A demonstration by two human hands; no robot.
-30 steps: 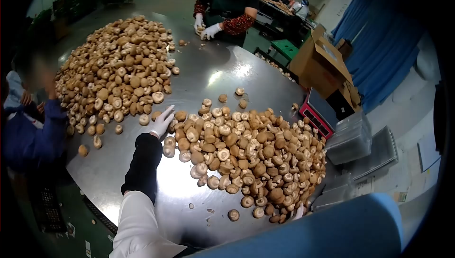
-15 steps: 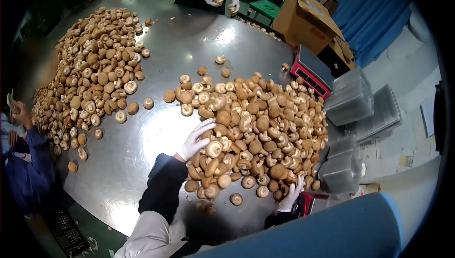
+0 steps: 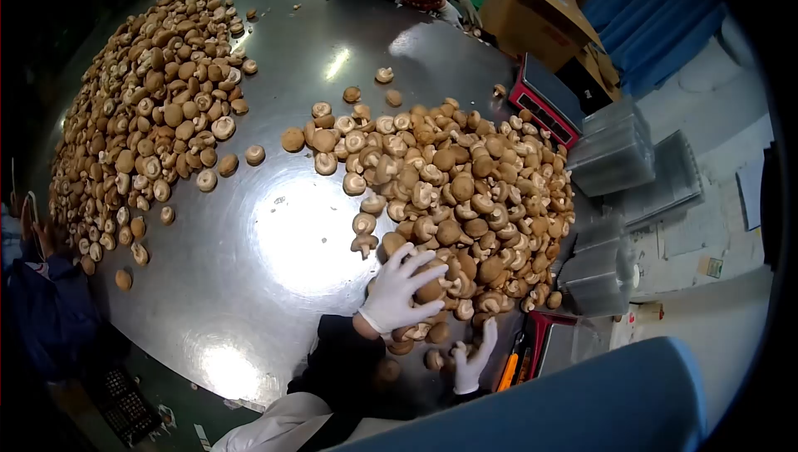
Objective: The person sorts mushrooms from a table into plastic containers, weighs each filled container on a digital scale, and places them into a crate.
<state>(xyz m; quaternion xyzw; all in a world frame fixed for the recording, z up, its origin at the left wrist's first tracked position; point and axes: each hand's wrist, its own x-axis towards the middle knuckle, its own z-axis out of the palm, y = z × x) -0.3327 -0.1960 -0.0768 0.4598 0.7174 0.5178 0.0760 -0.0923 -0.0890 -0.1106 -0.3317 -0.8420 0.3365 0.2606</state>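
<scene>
A large heap of brown mushrooms [image 3: 465,186] with pale stems lies on the metal table [image 3: 208,277]. My left hand [image 3: 401,292], in a white glove, rests on the heap's near left edge with fingers spread over several mushrooms. Also gloved in white, my right hand [image 3: 474,361] is just below the heap's near edge, its thumb and fingers apart. A few mushrooms sit between the two hands, partly hidden by them.
A second mushroom heap [image 3: 158,111] covers the table's far left. Red scales [image 3: 540,111] and clear plastic containers [image 3: 611,149] stand right, near a cardboard box [image 3: 540,16]. An orange-handled tool [image 3: 507,371] lies by my right hand. Co-workers are left and at the back.
My left hand has swept right and nearer to me, shifting mushrooms from the heap's left side. My right hand has moved left. The co-worker at the back has shifted right.
</scene>
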